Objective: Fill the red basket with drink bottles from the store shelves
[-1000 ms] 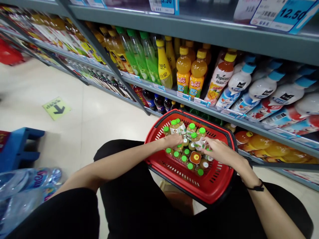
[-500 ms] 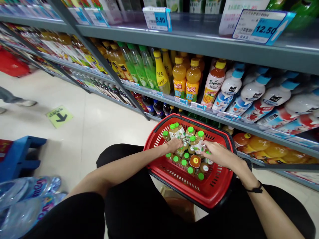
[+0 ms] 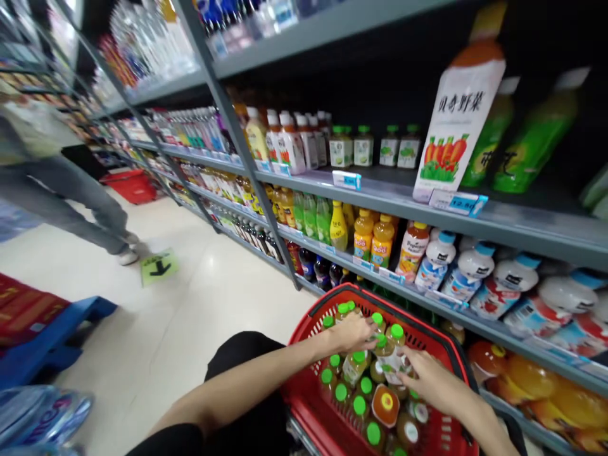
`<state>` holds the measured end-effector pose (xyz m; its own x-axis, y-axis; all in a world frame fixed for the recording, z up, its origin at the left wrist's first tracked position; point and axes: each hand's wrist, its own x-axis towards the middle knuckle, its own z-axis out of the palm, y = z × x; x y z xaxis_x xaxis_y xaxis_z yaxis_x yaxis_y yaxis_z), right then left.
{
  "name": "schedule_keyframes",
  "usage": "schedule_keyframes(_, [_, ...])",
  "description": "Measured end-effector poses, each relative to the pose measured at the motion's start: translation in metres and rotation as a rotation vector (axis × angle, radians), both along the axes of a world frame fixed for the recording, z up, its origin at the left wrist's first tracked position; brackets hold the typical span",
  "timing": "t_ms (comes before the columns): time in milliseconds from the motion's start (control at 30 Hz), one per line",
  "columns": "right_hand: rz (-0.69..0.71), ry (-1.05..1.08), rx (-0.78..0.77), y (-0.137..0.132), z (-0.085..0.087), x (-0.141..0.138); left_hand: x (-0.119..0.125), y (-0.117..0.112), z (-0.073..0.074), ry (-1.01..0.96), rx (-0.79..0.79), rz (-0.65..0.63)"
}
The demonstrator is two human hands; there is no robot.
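Several small green-capped juice bottles (image 3: pixel 360 405) fill the red shopping basket (image 3: pixel 304 415) in front of me. In its upper part my left hand (image 3: pixel 354 334) reaches in with curled fingers, against a green-capped bottle (image 3: pixel 379 320); its grip is partly hidden. My right hand (image 3: pixel 425 373) comes from the right, thumb and fingers around an upright juice bottle (image 3: pixel 390 362) with a white label. Just below the hands, a tilted bottle (image 3: pixel 355 368) leans among the others. An orange-brown bottle with a square top (image 3: pixel 385 406) stands lower down.
Drink shelves (image 3: pixel 370 174) run along the right and ahead, close behind the basket. A blue pallet (image 3: pixel 71 335) with red boxes and a pack of water bottles (image 3: pixel 42 415) lie at left. A person's legs (image 3: pixel 90 196) and another red basket (image 3: pixel 133 185) are farther off.
The view has tilted up, showing more shelves and the walking person. My left hand has shifted right, closer to the upright bottles; my right hand stays at the labelled bottle.
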<state>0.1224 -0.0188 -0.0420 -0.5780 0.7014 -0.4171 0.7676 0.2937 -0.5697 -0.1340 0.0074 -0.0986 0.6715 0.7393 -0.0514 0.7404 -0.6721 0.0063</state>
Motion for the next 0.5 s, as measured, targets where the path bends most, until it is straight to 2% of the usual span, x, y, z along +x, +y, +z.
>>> schedule_keyframes(67, [-0.012, 0.004, -0.001, 0.0, 0.0, 0.0, -0.012, 0.014, 0.055, -0.264, 0.16, 0.03])
schedule_keyframes(167, [-0.016, 0.025, -0.019, 0.0, -0.002, 0.001, -0.038, 0.046, 0.156, -0.749, 0.582, 0.129])
schedule_keyframes(233, [-0.017, 0.033, -0.012, 0.0, -0.004, 0.001, -0.056, 0.08, 0.226, -0.945, 0.804, 0.299])
schedule_keyframes(300, [-0.018, 0.019, -0.006, 0.001, -0.006, 0.0, -0.071, 0.125, 0.286, -1.007, 0.841, 0.437])
schedule_keyframes(333, [-0.018, 0.008, -0.005, 0.002, -0.007, 0.0, -0.077, 0.15, 0.31, -0.974, 0.829, 0.526])
schedule_keyframes(400, [-0.008, 0.004, -0.007, 0.004, -0.01, -0.002, -0.086, 0.2, 0.346, -0.799, 0.742, 0.717])
schedule_keyframes(467, [-0.004, -0.005, 0.007, 0.007, -0.015, -0.004, -0.094, 0.242, 0.366, -0.526, 0.605, 0.847])
schedule_keyframes(500, [-0.011, -0.024, 0.016, 0.008, -0.018, -0.005, -0.096, 0.258, 0.372, -0.451, 0.561, 0.869])
